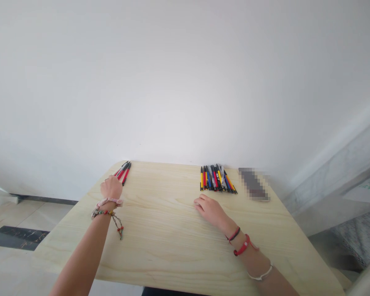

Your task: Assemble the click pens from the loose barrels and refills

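At the table's far left corner lie a few red-and-black pens (127,172), side by side and slanting. My left hand (111,187) is closed over the lower end of a pen (121,169) beside them; its fingertips are mostly hidden under the hand. My right hand (212,210) rests on the tabletop with its fingers curled together and nothing visible in them. Just beyond it lies a row of several pens (216,178) in yellow, red, blue, grey and black, some overlapping.
A flat dark object (254,185), blurred by pixelation, lies at the right rear of the pale wooden table (160,230). A white wall (185,82) stands along the table's back edge. Tiled floor (21,242) shows at the left.
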Tool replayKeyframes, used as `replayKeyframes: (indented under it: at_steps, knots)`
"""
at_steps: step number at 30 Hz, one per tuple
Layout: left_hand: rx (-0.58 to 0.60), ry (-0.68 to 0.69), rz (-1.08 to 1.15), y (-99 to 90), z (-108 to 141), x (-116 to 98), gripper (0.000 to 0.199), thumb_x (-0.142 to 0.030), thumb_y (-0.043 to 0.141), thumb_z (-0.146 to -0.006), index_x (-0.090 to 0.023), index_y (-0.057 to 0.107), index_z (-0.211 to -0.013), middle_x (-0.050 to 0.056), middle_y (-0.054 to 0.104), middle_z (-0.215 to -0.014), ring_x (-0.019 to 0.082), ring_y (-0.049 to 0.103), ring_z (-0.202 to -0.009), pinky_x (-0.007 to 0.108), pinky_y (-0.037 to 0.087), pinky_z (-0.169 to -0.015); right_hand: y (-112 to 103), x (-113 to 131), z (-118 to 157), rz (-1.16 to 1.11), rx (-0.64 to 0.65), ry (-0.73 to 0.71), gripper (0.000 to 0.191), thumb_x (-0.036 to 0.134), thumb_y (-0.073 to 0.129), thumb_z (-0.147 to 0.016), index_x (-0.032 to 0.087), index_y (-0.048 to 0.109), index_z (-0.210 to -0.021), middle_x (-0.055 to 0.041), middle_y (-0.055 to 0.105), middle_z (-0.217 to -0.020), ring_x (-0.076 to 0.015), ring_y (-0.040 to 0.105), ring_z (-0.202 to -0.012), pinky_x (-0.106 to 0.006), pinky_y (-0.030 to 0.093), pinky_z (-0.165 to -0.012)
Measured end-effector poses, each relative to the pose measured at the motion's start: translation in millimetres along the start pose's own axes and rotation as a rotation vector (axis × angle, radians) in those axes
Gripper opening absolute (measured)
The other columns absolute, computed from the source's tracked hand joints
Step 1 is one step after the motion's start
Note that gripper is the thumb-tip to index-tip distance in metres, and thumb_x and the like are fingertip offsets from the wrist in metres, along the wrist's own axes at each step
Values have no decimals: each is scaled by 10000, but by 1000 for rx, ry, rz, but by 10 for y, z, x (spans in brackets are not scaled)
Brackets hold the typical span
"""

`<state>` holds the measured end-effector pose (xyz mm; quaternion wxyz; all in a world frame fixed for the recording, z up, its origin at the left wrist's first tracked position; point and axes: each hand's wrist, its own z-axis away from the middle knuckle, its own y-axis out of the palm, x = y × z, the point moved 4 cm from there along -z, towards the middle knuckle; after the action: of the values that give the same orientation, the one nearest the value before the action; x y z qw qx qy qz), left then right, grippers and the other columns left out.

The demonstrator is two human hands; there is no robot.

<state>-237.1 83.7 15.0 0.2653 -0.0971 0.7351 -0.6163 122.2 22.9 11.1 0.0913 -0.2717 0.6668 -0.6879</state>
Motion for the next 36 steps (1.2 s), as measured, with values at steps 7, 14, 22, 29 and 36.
replayKeyframes:
  at_steps: [7, 14, 22, 29, 36]
  knots:
    - [257, 470, 155, 125, 503, -758, 228, -197, 416, -744, -179, 583, -898, 77, 642, -895, 219, 565, -862, 295, 398, -743, -8, -27, 14, -35, -12, 27, 200, 191, 395, -818, 177, 593, -848, -46, 583, -859, -137, 544, -779, -227, 381, -658]
    - [438, 866, 257, 456, 1079, -1367, 185, -102, 483, -658, -194, 606, -762, 35, 603, -805, 160, 547, -779, 260, 405, -719, -86, -182, 39, 0, -54, 176, 227, 224, 390, -812, 169, 592, -723, -45, 606, -782, -148, 546, -741, -232, 366, -619]
    - [266, 837, 429, 422, 1120, -1314, 286, -340, 558, -691, -178, 579, -926, 62, 555, -847, 173, 524, -786, 296, 412, -741, -59, -259, 34, -8, -106, 223, 205, 231, 414, -793, 174, 565, -666, -29, 596, -718, -143, 531, -675, -232, 341, -565]
    - [163, 979, 411, 379, 1234, -1319, 232, -327, 541, -721, -198, 592, -908, 67, 558, -903, 194, 499, -874, 335, 392, -796, -5, -245, 27, 6, -76, 221, 213, 267, 420, -795, 172, 555, -661, -26, 584, -694, -140, 525, -659, -229, 320, -544]
    - [152, 1021, 312, 378, 1283, -1329, 201, -285, 509, -749, -200, 584, -915, 67, 558, -930, 200, 489, -889, 349, 371, -793, -36, -220, 23, 14, -45, 223, 217, 257, 412, -794, 171, 561, -662, -32, 586, -699, -145, 523, -674, -229, 316, -543]
